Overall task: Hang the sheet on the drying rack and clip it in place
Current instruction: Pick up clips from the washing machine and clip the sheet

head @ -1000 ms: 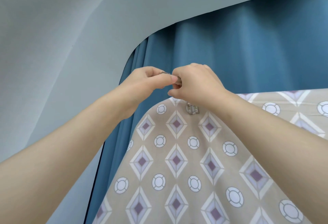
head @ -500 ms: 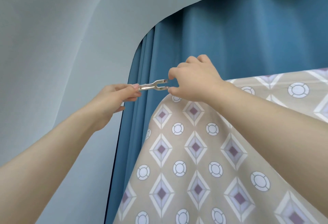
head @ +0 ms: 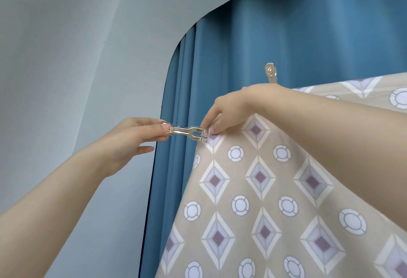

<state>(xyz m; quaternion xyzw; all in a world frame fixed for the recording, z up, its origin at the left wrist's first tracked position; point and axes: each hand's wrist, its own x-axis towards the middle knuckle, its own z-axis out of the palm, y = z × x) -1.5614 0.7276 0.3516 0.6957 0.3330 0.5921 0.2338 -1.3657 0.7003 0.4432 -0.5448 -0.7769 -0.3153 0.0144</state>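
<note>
One forked metal clip (head: pixel 187 133) in L hand (head: pixel 136 137), R hand (head: pixel 229 110) pinching diamond-print sheet (head: pixel 264 189).

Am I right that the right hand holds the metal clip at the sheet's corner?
Not quite: the left hand holds the metal clip at the corner of the sheet, as the head view shows; the right hand pinches the sheet itself.

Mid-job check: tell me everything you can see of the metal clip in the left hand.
The clip is shiny silver metal, slim, with a forked end. It lies nearly level, its handle end pinched by the left hand, its fork at the corner of the patterned sheet, which the right hand pinches. Whether it grips the fabric yet is unclear.
</note>
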